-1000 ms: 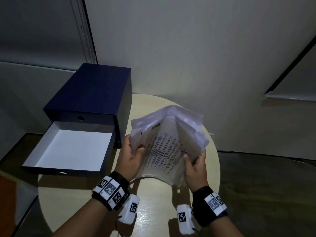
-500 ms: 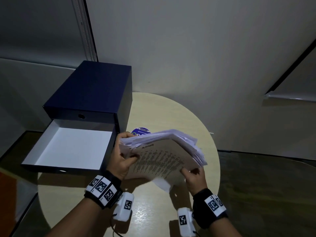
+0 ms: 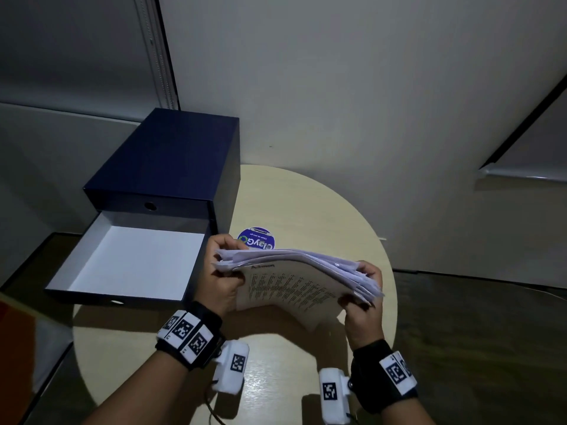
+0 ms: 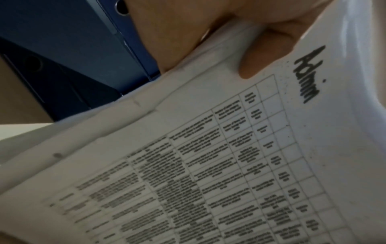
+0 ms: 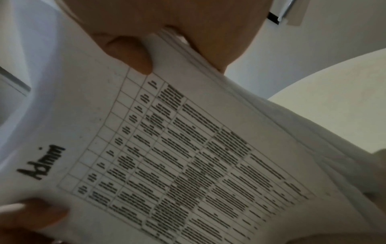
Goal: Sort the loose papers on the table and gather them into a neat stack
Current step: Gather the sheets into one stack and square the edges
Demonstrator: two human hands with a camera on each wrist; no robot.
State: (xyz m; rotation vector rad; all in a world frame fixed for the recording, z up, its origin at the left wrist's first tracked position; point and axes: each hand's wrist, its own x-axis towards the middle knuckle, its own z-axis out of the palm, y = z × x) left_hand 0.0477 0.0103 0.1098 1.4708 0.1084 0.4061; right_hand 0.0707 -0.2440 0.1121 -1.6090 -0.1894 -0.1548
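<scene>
A stack of white papers (image 3: 294,277) hangs in the air above the round table (image 3: 306,204), tilted so its printed underside faces me. That sheet carries a table of text and the handwritten word "Admin" (image 4: 307,76). My left hand (image 3: 224,271) grips the stack's left end, thumb (image 4: 261,54) on the printed sheet. My right hand (image 3: 365,292) pinches the right end, thumb (image 5: 129,52) pressed on the same sheet (image 5: 188,148). The sheet edges are uneven at both ends.
A dark blue drawer box (image 3: 171,161) stands at the table's left, its lower drawer (image 3: 129,262) pulled out with a white bare inside. A round blue sticker (image 3: 256,239) lies on the tabletop behind the papers. A wall rises close behind the table.
The stack has swung from nearly upright down to almost flat. Both hands slid outward to its left and right ends, and the blue sticker behind it came into view.
</scene>
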